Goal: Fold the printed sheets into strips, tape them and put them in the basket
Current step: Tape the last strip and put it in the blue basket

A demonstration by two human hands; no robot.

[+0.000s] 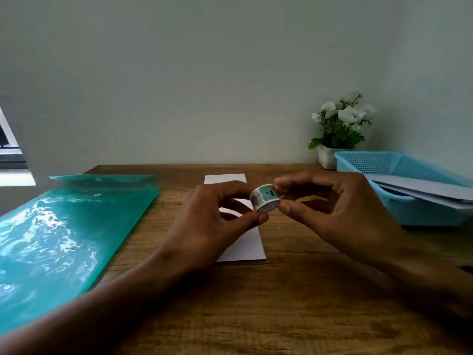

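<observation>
Above the middle of the wooden table [294,290], both hands meet on a small roll of patterned tape [265,200]. The left hand [212,224] pinches the roll from below and from its left side, thumb under it and fingers curled over the top. The right hand [340,216] closes on the roll's right face, thumb and forefinger tips set against the edge, as if feeling for the loose end; whether a tail of tape is already lifted is too small to tell.

Directly under the hands lies the folded strip [245,242], a white paper band flat on the table. Its long axis runs away from the person, from a near end below the left wrist to a far end [225,178] that shows beyond the knuckles. The roll hangs over the strip's middle, apart from the paper, so the tape has only to come straight down to reach it. The left hand sits more squarely over the strip; the right is a little off to its side.

The blue basket [399,216] stands at the right edge of the table, well apart from the strip and nearer the right hand, with white sheets [425,188] already lying in it. A green plastic folder [64,239] lies to the left, and a potted plant [340,124] stands behind the basket by the wall.

Judged from this, the step in hand is taping, with the basket step not yet done for this strip.
</observation>
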